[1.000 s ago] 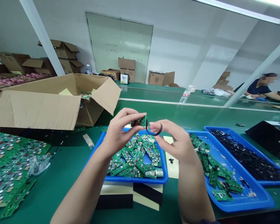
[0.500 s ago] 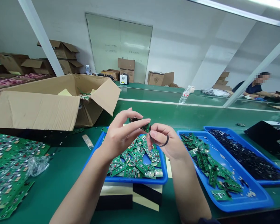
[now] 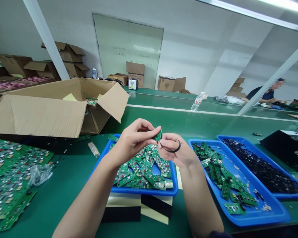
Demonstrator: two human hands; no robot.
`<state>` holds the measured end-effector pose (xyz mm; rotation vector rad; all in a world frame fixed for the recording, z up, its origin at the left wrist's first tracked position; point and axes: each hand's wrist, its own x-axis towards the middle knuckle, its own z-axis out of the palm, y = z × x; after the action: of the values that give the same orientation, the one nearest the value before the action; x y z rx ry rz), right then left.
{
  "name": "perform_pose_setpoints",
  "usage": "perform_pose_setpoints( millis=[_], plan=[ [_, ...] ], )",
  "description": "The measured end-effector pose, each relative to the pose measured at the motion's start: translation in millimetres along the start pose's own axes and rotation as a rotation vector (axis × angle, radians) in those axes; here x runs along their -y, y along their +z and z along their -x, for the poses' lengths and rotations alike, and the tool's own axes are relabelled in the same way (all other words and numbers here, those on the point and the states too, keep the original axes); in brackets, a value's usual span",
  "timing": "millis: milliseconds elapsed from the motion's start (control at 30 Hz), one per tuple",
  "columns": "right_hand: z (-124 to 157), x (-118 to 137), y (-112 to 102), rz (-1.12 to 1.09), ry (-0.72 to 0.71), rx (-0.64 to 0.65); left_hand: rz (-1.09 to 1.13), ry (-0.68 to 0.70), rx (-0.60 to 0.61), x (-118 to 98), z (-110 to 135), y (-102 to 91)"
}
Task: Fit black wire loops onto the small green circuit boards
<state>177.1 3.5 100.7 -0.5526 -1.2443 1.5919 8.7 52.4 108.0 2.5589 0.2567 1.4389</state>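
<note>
My left hand [image 3: 136,138] pinches a small green circuit board [image 3: 159,135] between thumb and fingers, above a blue tray. My right hand [image 3: 175,150] is closed at the near right end of that board, its thumb and fingertips meeting the edge. Whether a small part is also between those fingertips is hidden. A thin black curved band [image 3: 172,150] loops across the right thumb. Beneath both hands, the blue tray [image 3: 175,188] holds a heap of loose green circuit boards [image 3: 146,165].
To the right, a second blue tray [image 3: 258,220] has boards with black parts; behind it another tray holds small black pieces [image 3: 260,165]. An open carton [image 3: 39,114] stands left, beyond board panels [image 3: 10,178]. A bottle [image 3: 198,101] and a co-worker [image 3: 265,94] are farther back.
The fingers of my left hand have curled in closer around the board, and the board's green face shows more. My right fingertips have drawn together at its end.
</note>
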Motion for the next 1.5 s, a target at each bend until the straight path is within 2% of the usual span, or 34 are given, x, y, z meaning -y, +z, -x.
perform_pose_setpoints(
  millis=[133, 300, 367, 433, 533, 633, 733, 833, 933, 1000, 1133, 1267, 1367, 1500],
  plan=[
    [-3, -4, -2, 0.011, 0.005, -0.034, 0.006, -0.074, 0.117, -3, 0, -0.3],
    [-10, -13, 1, 0.187, -0.142, -0.236, -0.037, -0.129, 0.145, -8, 0, 3.4],
    [-10, -12, -1, 0.321, -0.203, -0.318, -0.056, -0.17, 0.12, -7, 0, 5.0],
    [-7, -7, -7, 0.399, -0.264, -0.372, -0.075, -0.241, 0.044, -5, -1, 5.1],
    [-1, 2, -14, 0.371, -0.431, -0.406, -0.025, -0.361, -0.045, -5, -3, 3.7],
    [1, 3, -10, 0.372, -0.545, -0.414, 0.059, -0.423, -0.023, -9, -5, 4.1],
    [-2, -7, 2, 0.397, -0.54, -0.427, 0.106, -0.429, -0.003, -16, -7, 7.7],
    [-7, -17, 12, 0.317, -0.53, -0.458, 0.106, -0.418, 0.024, -22, -9, 13.5],
    [-9, -21, 14, 0.238, -0.541, -0.569, 0.064, -0.415, 0.042, -25, -10, 19.9],
    [-11, -19, 11, 0.211, -0.515, -0.594, 0.04, -0.439, 0.039, -25, -10, 23.4],
    [-13, -12, 2, 0.153, -0.413, -0.464, 0.058, -0.527, -0.015, -21, -9, 26.3],
    [-16, -11, 0, 0.114, -0.409, -0.405, 0.231, -0.61, -0.081, -20, -10, 28.2],
    [-20, -15, 3, 0.114, -0.465, -0.473, 0.314, -0.642, -0.107, -21, -11, 32.4],
    [-26, -19, 7, 0.133, -0.526, -0.627, 0.207, -0.634, -0.072, -23, -11, 40.6]
  ],
)
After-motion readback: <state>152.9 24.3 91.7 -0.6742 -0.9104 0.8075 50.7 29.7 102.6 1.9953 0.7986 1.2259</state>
